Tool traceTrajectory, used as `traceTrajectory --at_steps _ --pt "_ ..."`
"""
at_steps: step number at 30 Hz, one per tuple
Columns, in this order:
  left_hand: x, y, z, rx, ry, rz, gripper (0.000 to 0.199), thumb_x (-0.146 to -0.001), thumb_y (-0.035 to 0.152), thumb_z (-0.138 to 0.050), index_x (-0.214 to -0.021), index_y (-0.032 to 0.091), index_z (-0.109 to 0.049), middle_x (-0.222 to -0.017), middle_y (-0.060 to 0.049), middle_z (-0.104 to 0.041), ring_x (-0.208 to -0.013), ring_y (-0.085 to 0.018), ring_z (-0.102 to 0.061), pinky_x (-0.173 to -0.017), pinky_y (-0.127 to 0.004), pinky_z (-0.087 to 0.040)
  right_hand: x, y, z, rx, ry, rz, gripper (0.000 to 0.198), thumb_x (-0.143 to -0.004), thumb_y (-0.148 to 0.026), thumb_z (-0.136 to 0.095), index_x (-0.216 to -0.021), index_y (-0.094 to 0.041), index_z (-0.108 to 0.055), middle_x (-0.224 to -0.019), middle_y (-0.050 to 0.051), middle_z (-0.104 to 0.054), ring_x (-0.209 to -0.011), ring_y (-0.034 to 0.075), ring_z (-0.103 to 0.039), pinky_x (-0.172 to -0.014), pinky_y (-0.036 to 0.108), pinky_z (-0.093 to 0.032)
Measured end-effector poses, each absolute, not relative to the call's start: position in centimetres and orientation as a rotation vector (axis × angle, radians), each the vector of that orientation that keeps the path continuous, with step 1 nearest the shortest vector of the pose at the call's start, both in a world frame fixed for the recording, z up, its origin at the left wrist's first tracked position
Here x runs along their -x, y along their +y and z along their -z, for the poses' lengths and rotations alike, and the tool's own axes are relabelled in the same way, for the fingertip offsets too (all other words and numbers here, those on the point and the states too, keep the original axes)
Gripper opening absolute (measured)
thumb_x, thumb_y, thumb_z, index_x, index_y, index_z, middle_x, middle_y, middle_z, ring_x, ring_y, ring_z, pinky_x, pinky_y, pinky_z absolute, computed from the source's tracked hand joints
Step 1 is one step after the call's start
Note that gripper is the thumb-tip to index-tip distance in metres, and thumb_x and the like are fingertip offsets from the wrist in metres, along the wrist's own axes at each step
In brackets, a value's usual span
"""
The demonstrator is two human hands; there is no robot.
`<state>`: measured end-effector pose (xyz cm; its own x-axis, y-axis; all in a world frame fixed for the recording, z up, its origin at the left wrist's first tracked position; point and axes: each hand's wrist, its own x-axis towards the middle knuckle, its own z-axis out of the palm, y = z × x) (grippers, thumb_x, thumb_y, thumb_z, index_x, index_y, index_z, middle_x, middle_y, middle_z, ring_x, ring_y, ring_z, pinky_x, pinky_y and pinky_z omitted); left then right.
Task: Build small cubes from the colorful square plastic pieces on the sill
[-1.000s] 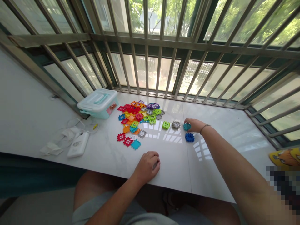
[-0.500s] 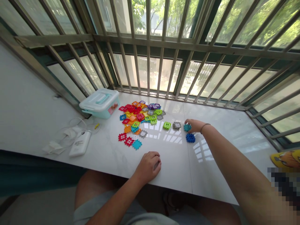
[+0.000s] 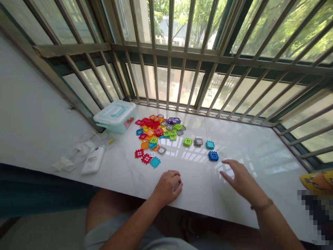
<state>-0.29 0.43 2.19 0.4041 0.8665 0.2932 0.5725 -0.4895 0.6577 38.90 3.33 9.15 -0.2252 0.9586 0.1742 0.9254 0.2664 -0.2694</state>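
Note:
My right hand point(image 3: 239, 178) hovers over the white tabletop with thumb and fingers apart, holding nothing. Closest to it is a stack of dark blue square plastic building tiles point(image 3: 213, 156) with notched edges. Just behind that stack lies a light blue tile point(image 3: 210, 144). A stack of grey tiles point(image 3: 198, 141) and a stack of lime green tiles point(image 3: 187, 141) continue the row leftward. My left hand point(image 3: 168, 187) rests curled near the table's front edge; a greyish patch shows between its thumb and fingers, too hidden to name. Beyond it spreads a mixed pile of colourful tiles point(image 3: 156, 128).
A lidded pale blue plastic box point(image 3: 116, 116) stands at the back left. Before it lie a white power bank point(image 3: 93, 160), cables and crumpled tissue point(image 3: 63, 164). Metal window bars point(image 3: 168, 83) run along the back. A yellow printed object point(image 3: 317, 180) sits at the right edge.
My right hand has let go of the light blue tile, which now lies behind the dark blue stack. That hand has drawn back toward me and opened. My left hand stays curled.

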Motion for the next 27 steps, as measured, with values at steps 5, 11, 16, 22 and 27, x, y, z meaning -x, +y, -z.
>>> traceTrajectory --at_steps 5,11,16,22,27 --pt "0.4 0.4 -2.1 -2.231 1.208 -0.873 0.004 -0.096 0.021 -0.069 -0.098 0.024 -0.07 -0.119 -0.009 -0.074 -0.116 -0.028 -0.068 -0.102 -0.047 -0.053 -37.5 -8.7 -2.1 1.74 -2.065 -0.133 0.063 -0.104 -0.055 -0.063 -0.159 -0.028 -0.05 -0.16 0.016 -0.06 -0.146 0.037 -0.059 -0.121 0.057 -0.051" --pt "0.3 0.3 -1.6 -2.312 1.207 -0.875 0.007 -0.096 0.018 -0.067 -0.097 0.024 -0.07 -0.119 -0.01 -0.074 -0.116 -0.029 -0.069 -0.102 -0.048 -0.054 -36.8 -11.5 1.3 1.848 -1.969 0.085 0.041 -0.103 -0.04 -0.059 -0.142 -0.03 -0.066 -0.157 0.011 -0.065 -0.149 0.036 -0.058 -0.127 0.063 -0.041" --pt "0.2 0.3 -1.7 -2.349 1.193 -0.825 0.01 -0.094 0.018 -0.069 -0.101 0.024 -0.07 -0.123 -0.01 -0.072 -0.118 -0.029 -0.067 -0.103 -0.047 -0.055 -36.3 -11.3 1.0 1.816 -1.91 0.132 0.035 -0.101 -0.034 -0.058 -0.133 -0.027 -0.071 -0.151 0.009 -0.07 -0.142 0.031 -0.064 -0.124 0.054 -0.048" --pt "0.3 -1.4 -1.5 -2.405 1.226 -0.781 0.021 -0.093 0.017 -0.07 -0.113 0.024 -0.068 -0.138 -0.012 -0.069 -0.13 -0.031 -0.065 -0.114 -0.053 -0.054 -36.7 -11.3 1.5 1.737 -1.912 0.149 0.033 -0.1 -0.038 -0.062 -0.129 -0.027 -0.073 -0.145 0.01 -0.073 -0.136 0.033 -0.067 -0.12 0.053 -0.052" --pt "1.4 -4.6 -1.0 -2.471 1.204 -0.766 0.037 -0.097 0.017 -0.065 -0.133 0.026 -0.065 -0.155 -0.012 -0.064 -0.147 -0.031 -0.058 -0.129 -0.061 -0.043 -36.7 -11.3 1.6 1.725 -1.904 0.143 0.032 -0.102 -0.041 -0.06 -0.128 -0.028 -0.073 -0.145 0.01 -0.073 -0.134 0.034 -0.068 -0.119 0.055 -0.052"
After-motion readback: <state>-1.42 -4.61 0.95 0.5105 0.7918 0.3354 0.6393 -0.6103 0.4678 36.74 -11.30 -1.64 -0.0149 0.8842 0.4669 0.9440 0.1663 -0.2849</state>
